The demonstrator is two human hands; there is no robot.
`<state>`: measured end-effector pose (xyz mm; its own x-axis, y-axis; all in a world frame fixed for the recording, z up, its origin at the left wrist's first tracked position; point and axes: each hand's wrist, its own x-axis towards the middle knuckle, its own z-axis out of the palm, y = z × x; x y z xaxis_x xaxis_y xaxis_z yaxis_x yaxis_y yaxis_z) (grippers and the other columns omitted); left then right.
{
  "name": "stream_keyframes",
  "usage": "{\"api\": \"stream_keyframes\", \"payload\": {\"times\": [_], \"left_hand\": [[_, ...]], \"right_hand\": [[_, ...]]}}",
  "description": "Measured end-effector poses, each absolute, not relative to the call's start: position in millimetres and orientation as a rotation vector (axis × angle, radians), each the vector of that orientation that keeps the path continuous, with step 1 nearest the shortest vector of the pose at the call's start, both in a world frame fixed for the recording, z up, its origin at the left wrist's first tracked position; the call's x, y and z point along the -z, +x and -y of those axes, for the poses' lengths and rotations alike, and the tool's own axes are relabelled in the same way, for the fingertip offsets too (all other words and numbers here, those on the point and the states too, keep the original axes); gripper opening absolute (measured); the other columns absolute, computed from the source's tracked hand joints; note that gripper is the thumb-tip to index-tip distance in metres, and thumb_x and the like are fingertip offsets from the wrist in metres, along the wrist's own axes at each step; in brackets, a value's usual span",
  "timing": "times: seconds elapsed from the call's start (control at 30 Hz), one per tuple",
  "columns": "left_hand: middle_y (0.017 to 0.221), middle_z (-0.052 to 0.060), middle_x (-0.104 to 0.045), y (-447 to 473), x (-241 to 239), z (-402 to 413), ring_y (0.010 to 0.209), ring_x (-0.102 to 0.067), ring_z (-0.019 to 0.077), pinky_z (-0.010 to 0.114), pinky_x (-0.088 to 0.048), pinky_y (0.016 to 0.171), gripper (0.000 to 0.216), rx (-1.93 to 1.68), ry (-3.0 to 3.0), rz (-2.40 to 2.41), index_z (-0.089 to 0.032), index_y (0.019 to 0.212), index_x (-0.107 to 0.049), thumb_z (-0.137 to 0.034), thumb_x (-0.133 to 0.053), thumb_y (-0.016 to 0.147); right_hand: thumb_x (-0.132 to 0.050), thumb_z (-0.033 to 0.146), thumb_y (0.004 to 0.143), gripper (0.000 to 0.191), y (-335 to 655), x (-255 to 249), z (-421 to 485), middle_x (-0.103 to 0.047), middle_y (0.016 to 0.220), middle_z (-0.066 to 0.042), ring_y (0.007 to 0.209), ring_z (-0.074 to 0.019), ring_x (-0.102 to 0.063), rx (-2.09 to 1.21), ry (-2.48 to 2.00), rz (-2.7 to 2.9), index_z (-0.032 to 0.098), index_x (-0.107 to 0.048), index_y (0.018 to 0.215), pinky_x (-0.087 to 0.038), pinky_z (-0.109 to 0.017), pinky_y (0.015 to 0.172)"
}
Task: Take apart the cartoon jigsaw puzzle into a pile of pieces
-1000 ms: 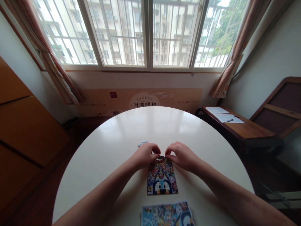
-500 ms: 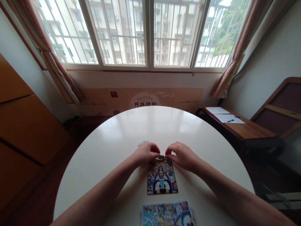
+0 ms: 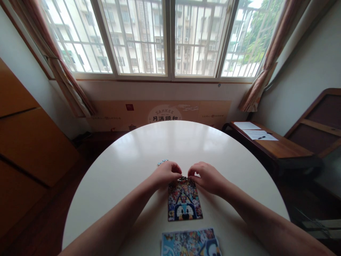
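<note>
Since 1 s ago, view has been shifted a touch, so window frame (image 3: pixel 170 42), puzzle (image 3: pixel 184 199) & pic. card (image 3: pixel 190 243) are seen slightly further R. Look of dark pcs (image 3: pixel 183 178) at puzzle's top edge is slightly altered; detail too small to be read.

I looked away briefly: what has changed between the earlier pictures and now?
Nothing has clearly moved or been visibly taken up or released; the view only shifts slightly. The left hand and right hand stay at the far edge of the puzzle; the loose pieces and printed picture stay put.
</note>
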<state>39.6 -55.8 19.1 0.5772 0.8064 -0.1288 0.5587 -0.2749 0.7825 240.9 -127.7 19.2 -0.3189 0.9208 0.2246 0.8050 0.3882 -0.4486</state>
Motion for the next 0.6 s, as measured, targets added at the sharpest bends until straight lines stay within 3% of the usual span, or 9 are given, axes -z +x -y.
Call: {"api": "stream_keyframes", "payload": {"times": [0.33, 0.6], "left_hand": [[0.076, 0.004, -0.073, 37, -19, 53, 0.074, -0.067, 0.0198, 0.030, -0.051, 0.069, 0.014, -0.415, 1.895, -1.099, -0.016, 0.077, -0.071, -0.022, -0.065, 0.067], [0.084, 0.006, -0.074, -1, -47, 24, 0.080, -0.067, 0.0206, 0.030, -0.051, 0.074, 0.016, -0.607, 1.864, -1.313, -0.016, 0.083, -0.069, -0.025, -0.064, 0.071]], "right_hand": [[-0.065, 0.018, 0.085, 0.011, 241, -19, 129, -0.073, 0.083, 0.000, 0.083, -0.0187, -0.062, -0.376, -1.492, 2.196, 0.025, -0.074, 0.083, -0.043, -0.031, 0.075], [-0.064, 0.018, 0.085, 0.011, 240, -22, 130, -0.074, 0.087, -0.001, 0.087, -0.0191, -0.063, -0.431, -1.502, 2.173, 0.024, -0.074, 0.084, -0.044, -0.032, 0.078]]}}
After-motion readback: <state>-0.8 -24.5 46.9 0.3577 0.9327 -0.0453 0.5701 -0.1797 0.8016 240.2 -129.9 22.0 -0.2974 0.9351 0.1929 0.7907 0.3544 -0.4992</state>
